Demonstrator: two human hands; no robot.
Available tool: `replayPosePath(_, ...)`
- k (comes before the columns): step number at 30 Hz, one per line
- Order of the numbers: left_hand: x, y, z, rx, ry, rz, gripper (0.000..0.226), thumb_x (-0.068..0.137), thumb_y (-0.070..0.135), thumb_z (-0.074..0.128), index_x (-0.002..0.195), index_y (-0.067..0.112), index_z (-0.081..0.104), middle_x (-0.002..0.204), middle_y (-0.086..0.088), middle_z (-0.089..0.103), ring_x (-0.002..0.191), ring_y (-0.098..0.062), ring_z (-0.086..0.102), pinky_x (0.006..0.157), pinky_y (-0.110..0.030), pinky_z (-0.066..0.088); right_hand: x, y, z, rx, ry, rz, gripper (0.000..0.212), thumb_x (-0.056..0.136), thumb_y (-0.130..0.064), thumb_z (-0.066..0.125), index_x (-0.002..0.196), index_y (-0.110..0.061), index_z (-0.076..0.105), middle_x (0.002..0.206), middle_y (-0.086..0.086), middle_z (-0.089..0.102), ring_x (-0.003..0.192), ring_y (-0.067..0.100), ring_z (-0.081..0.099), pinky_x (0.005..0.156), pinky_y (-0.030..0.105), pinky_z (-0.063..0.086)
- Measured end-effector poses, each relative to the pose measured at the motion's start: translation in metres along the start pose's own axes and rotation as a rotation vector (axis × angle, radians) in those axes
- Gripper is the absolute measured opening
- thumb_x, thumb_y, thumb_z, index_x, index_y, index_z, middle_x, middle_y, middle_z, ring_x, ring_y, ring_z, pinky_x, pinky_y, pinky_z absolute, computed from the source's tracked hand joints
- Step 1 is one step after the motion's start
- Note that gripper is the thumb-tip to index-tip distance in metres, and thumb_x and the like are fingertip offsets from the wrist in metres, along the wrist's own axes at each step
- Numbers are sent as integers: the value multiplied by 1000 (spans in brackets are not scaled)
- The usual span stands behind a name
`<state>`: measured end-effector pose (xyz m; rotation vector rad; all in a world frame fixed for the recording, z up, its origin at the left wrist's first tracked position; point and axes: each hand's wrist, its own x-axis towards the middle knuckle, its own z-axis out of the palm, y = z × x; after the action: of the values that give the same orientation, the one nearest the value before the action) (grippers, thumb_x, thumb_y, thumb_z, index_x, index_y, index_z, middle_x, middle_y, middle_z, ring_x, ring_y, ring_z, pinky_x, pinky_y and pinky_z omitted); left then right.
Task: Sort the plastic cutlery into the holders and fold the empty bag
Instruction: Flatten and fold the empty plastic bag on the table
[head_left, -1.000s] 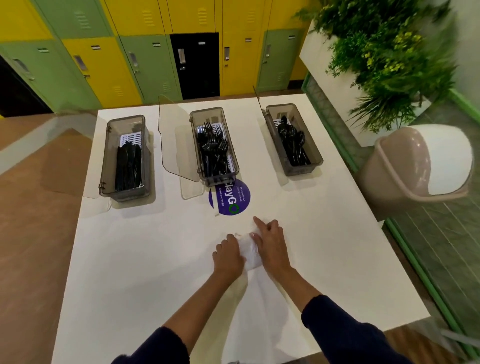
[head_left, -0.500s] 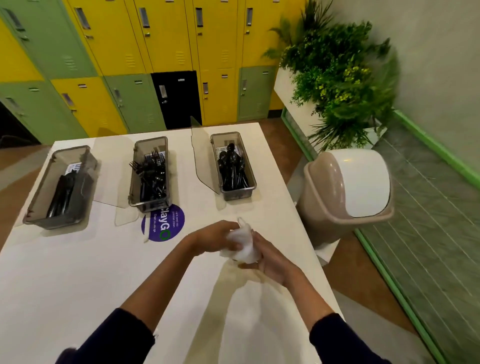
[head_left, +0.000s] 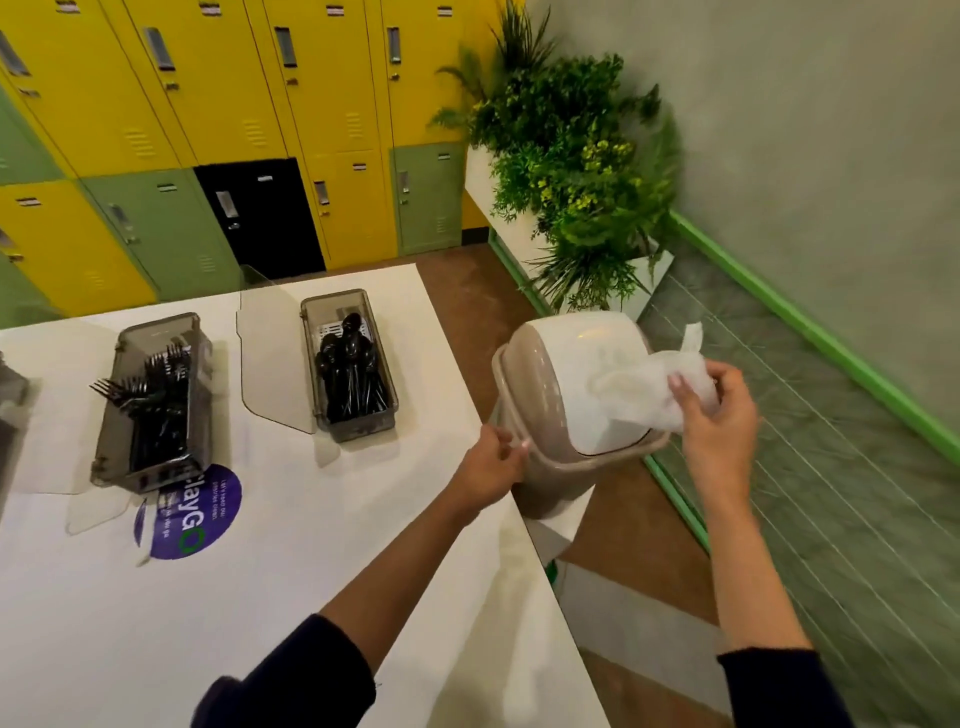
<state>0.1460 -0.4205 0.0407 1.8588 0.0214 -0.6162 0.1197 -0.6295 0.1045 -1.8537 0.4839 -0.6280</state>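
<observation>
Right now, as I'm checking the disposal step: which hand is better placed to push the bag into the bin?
The right hand: it grips the crumpled bag against the bin's white swing lid. The left hand holds no bag and sits lower by the bin's rim, probably better for steadying it.

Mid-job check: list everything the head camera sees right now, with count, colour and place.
table: one, white, under the holders
fork holder: one, smoky grey, black forks, table's left
spoon holder: one, smoky grey, black spoons, table's far right
third holder: one, grey, cut by left edge
clear lid: one, open, left of spoon holder
sticker: one, purple, before fork holder
swing-lid bin: one, beige, white lid, floor right of table
plastic bag: one, white, crumpled, over bin lid
plants: green, far corner
lockers: yellow, green, one black, back wall
left hand: at bin's rim, grip unclear
right hand: grips the bag
</observation>
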Motion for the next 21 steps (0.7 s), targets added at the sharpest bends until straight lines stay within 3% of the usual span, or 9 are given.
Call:
replayPosePath(3, 9, -3, 12, -42, 21, -40, 38, 96, 40, 48, 122, 13, 38, 126, -9, 53, 111, -27, 59, 94, -38, 52, 0, 16, 22, -195, -57, -47, 21, 88, -20, 65, 108, -15, 60, 106, 1, 63, 97, 17, 60, 83, 37, 54)
replayPosePath(6, 15, -2, 19, -128, 22, -27, 29, 96, 34, 50, 115, 14, 40, 116, -8, 56, 93, -19, 65, 74, -21, 56, 8, 28, 47, -385, -194, -78, 25, 88, -18, 66, 111, -10, 60, 105, 4, 63, 97, 18, 58, 79, 26, 44)
replayPosePath(8, 17, -2, 21, -157, 35, -7, 23, 96, 30, 51, 109, 14, 41, 107, -6, 58, 78, -11, 64, 57, -11, 52, 21, 32, 59, -493, -332, 70, 31, 87, -22, 67, 112, -6, 60, 100, 2, 60, 95, 20, 56, 74, 28, 38)
replayPosePath(10, 19, -4, 20, -174, 43, -9, 21, 96, 28, 52, 106, 12, 43, 101, -5, 59, 73, -9, 64, 51, -8, 49, 35, 36, 69, -613, -488, 268, 41, 85, -28, 69, 115, -2, 60, 108, 8, 63, 101, 27, 58, 75, 30, 39)
replayPosePath(12, 20, -5, 19, -174, 44, -22, 22, 96, 29, 52, 104, 11, 43, 98, -5, 60, 71, -10, 64, 53, -11, 49, 44, 36, 76, -670, -597, 376, 43, 85, -28, 70, 115, 1, 59, 115, 17, 63, 100, 31, 59, 78, 35, 45)
replayPosePath(15, 19, -6, 16, -172, 43, -35, 22, 95, 31, 53, 101, 12, 44, 94, -2, 61, 72, -11, 64, 60, -15, 48, 47, 34, 85, -768, -694, 440, 42, 89, -11, 62, 127, 0, 47, 123, 18, 57, 90, 27, 57, 73, 34, 44)
replayPosePath(19, 18, -5, 12, -139, 34, -57, 24, 94, 33, 54, 101, 12, 45, 98, -6, 63, 74, -14, 63, 60, -16, 47, 44, 42, 90, -975, -687, 340, 43, 87, -2, 56, 128, -4, 46, 127, 16, 53, 113, 33, 56, 85, 37, 47)
replayPosePath(21, 18, -5, 9, -119, 24, -67, 25, 95, 33, 54, 103, 11, 44, 101, -8, 64, 76, -14, 63, 56, -14, 47, 41, 43, 88, -993, -654, 301, 36, 87, -3, 57, 123, -4, 51, 124, 16, 57, 114, 34, 57, 88, 37, 47)
